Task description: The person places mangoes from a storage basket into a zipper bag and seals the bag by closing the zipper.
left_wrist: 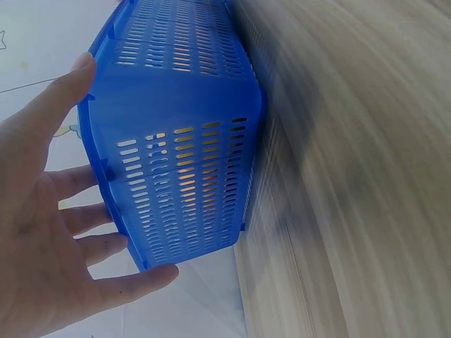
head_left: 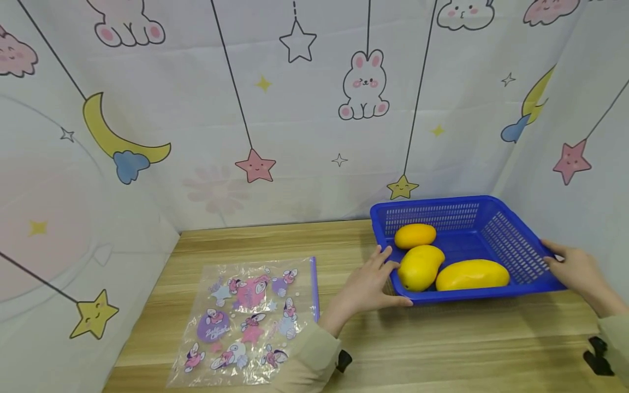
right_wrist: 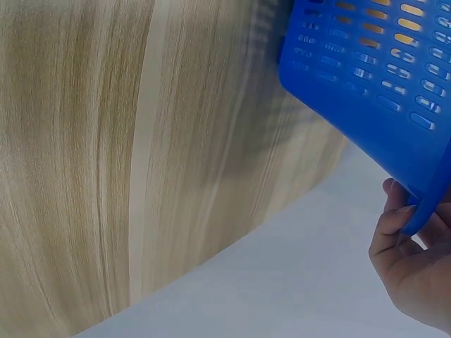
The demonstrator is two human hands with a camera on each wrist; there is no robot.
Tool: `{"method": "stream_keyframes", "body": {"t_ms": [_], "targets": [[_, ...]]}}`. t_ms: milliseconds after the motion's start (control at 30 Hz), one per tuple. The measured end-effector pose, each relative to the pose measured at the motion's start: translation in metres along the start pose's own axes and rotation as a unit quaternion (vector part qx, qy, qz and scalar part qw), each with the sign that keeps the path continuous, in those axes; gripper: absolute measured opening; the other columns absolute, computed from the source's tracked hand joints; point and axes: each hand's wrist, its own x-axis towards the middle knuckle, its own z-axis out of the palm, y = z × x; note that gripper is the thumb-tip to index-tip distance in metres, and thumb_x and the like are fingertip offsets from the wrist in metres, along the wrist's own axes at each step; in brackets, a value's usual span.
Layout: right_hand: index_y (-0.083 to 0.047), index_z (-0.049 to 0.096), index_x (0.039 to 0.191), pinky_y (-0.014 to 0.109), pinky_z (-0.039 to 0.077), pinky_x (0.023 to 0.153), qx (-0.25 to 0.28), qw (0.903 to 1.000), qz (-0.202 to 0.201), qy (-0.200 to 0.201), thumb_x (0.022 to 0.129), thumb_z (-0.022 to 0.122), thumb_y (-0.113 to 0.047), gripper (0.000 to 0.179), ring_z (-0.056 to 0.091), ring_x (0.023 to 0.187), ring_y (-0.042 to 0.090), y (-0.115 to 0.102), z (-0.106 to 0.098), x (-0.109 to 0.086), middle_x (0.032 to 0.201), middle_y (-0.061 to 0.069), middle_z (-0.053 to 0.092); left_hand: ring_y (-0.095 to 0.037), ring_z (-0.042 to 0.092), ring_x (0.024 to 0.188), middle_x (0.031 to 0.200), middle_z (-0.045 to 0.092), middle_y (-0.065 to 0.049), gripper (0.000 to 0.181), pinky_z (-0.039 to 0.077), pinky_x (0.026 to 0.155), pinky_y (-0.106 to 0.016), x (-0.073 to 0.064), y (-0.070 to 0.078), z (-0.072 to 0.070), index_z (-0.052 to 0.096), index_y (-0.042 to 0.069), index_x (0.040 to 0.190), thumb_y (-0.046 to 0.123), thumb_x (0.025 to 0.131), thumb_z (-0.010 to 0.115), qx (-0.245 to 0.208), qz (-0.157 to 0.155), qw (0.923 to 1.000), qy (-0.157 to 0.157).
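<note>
Cropped beige sleeves (head_left: 307,355) led to a left hand (head_left: 366,284) spread against a blue slotted basket (head_left: 459,245) right on the table (head_left: 417,349), and a right hand (head_left: 575,267), cut off in its wrist view, gripping the rim (head_left: 491,293); three yellow fruits (head_left: 420,267) lay inside.

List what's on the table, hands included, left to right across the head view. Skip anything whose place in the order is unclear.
Clear printed bag → left hand → long yellow fruit lying in the blue basket → right hand.
</note>
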Motion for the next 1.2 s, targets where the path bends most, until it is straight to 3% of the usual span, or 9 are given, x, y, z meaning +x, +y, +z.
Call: {"method": "stream_keyframes", "body": {"t_ms": [167,400,500,633,867,1067,1200], "targets": [[0.018,0.039,0.133,0.028,0.028,0.048,-0.001,1.0,-0.008,-0.002,0.093,0.047,-0.006,0.047,0.039,0.056,0.02,-0.003,-0.002,-0.002,0.105,0.047,0.052,-0.026,0.011,0.151,0.162,0.016,-0.005,0.081,0.038,0.113,-0.047,-0.003,0.001,-0.004,0.046,0.017,0.14,0.068,0.079,0.061,0.0,0.004,1.0,-0.003],[0.017,0.038,0.134,0.027,0.025,0.047,0.007,0.9999,-0.003,-0.007,0.093,0.045,-0.007,0.047,0.03,0.052,0.015,-0.01,-0.003,-0.007,0.094,0.039,0.054,-0.026,0.011,0.151,0.162,0.017,-0.008,0.08,0.038,0.113,-0.047,-0.005,0.001,-0.004,0.046,0.016,0.14,0.067,0.08,0.061,-0.002,0.006,1.0,-0.008],[0.017,0.038,0.134,0.025,0.024,0.045,0.01,0.9999,-0.003,-0.009,0.094,0.044,-0.008,0.047,0.028,0.049,0.012,-0.011,-0.003,-0.009,0.08,0.029,0.056,-0.026,0.011,0.151,0.162,0.016,-0.007,0.08,0.038,0.113,-0.048,-0.006,0.0,-0.004,0.046,0.016,0.14,0.067,0.08,0.061,-0.007,0.005,0.9999,-0.01],[0.016,0.038,0.135,0.024,0.024,0.045,0.009,0.9998,-0.011,-0.014,0.094,0.043,-0.009,0.048,0.025,0.047,0.009,-0.013,-0.003,-0.012,0.061,0.01,0.048,-0.026,0.011,0.151,0.162,0.015,-0.006,0.081,0.038,0.113,-0.047,-0.008,-0.001,-0.005,0.046,0.017,0.141,0.068,0.08,0.061,-0.008,0.003,0.9999,-0.011],[0.016,0.037,0.136,0.023,0.024,0.043,0.004,0.9994,-0.028,-0.02,0.093,0.041,-0.008,0.049,0.023,0.046,0.008,-0.015,-0.003,-0.015,0.053,0.002,0.036,-0.027,0.013,0.151,0.162,0.016,-0.006,0.079,0.038,0.113,-0.048,-0.013,-0.001,-0.006,0.047,0.017,0.139,0.067,0.08,0.06,-0.006,0.005,0.9999,-0.008],[0.015,0.038,0.135,0.024,0.023,0.045,0.001,0.9995,-0.028,-0.012,0.093,0.042,-0.009,0.048,0.023,0.047,0.01,-0.018,-0.003,-0.017,0.056,0.008,0.042,-0.027,0.013,0.151,0.162,0.016,-0.006,0.079,0.04,0.111,-0.05,-0.016,-0.001,-0.008,0.047,0.017,0.139,0.067,0.08,0.061,-0.012,0.002,0.9999,-0.012],[0.014,0.037,0.137,0.023,0.023,0.043,0.007,0.9993,-0.029,-0.022,0.095,0.041,-0.01,0.049,0.021,0.046,0.007,-0.02,-0.003,-0.019,0.053,-0.001,0.032,-0.027,0.012,0.151,0.162,0.016,-0.006,0.079,0.04,0.11,-0.052,-0.019,-0.003,-0.009,0.047,0.016,0.139,0.067,0.08,0.061,-0.014,0.001,0.9998,-0.011]]}}
